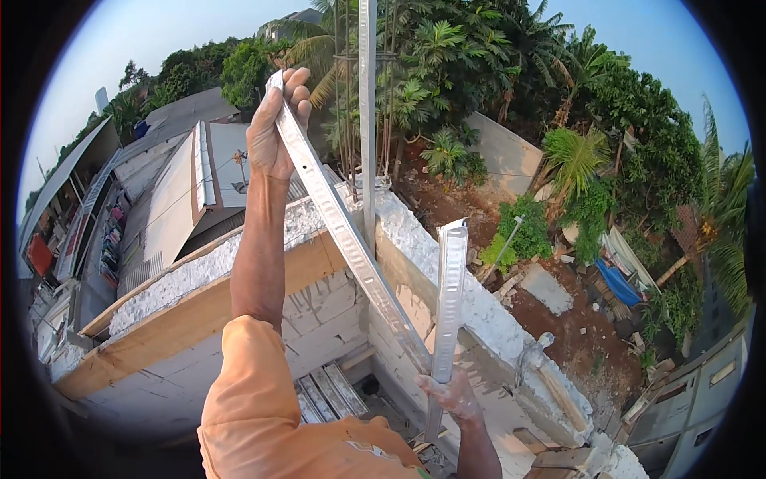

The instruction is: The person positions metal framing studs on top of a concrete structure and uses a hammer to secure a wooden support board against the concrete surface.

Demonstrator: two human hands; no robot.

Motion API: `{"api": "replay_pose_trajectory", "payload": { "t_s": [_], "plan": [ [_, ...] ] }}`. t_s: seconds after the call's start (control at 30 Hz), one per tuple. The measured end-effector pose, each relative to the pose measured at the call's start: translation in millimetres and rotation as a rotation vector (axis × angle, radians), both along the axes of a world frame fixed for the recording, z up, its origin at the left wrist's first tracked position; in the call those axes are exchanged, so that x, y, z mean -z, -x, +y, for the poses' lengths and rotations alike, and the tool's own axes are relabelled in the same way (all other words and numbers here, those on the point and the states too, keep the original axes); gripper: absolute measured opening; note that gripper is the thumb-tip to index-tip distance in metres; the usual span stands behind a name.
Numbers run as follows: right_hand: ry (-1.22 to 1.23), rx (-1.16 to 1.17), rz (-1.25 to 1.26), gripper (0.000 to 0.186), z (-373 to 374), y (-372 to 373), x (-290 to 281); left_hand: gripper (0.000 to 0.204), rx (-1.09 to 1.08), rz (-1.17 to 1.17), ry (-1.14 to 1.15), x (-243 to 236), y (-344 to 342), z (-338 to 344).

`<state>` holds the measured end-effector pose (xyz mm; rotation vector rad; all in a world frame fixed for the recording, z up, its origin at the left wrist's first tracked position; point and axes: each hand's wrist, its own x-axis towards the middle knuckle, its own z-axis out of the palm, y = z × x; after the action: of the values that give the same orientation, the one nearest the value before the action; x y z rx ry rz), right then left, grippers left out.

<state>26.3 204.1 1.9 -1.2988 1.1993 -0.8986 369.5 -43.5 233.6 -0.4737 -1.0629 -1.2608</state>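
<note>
Two held: slanting metal channel (343, 227) below left hand (271, 136), clamped on its top; upright channel (448, 307) mostly above right hand (458, 397), clamped low.

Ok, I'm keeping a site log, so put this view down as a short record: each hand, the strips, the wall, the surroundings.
Left hand: gripping the upper end of a slanting metal strip
Right hand: gripping the lower part of an upright metal strip
Strips: converging near the right hand; contact unclear
Wall: rough concrete top, wooden board along one side
Beyond: trees, blue tarp, pale roof
</note>
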Motion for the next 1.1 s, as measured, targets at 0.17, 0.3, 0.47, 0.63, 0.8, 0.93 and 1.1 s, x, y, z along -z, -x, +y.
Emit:
{"api": "replay_pose_trajectory", "payload": {
  "t_s": [0.17,0.3,0.47,0.63,0.8,0.93,1.1],
  "plan": [
    [-0.112,-0.106,-0.007,0.04,0.9,-8.4,12.8,0.045,-0.365,-0.071,-0.092,27.4,-24.0,7.2],
    [-0.173,-0.139,-0.031,0.04,-3.0,-6.5,45.1,0.048,-0.597,-0.222,-0.129,44.0,-25.9,10.1],
    [-0.123,-0.128,-0.019,0.04,1.9,2.7,40.7,0.074,-0.231,-0.235,-0.129,47.9,-33.7,13.4],
    [-0.191,-0.218,0.032,0.043,-1.0,11.8,49.6,0.07,0.026,-0.24,-0.039,36.8,-18.5,19.7],
    [-0.199,-0.198,0.008,0.042,1.0,11.1,54.9,0.056,0.042,-0.3,-0.052,33.1,-10.5,11.3],
    [-0.207,-0.168,0.133,0.043,2.0,10.0,68.9,0.048,-0.337,-0.42,-0.092,39.3,-4.8,15.6],
    [-0.174,-0.139,0.061,0.044,0.3,9.4,74.7,0.051,-0.492,-0.477,-0.068,52.6,-7.6,8.8]
  ]
}}
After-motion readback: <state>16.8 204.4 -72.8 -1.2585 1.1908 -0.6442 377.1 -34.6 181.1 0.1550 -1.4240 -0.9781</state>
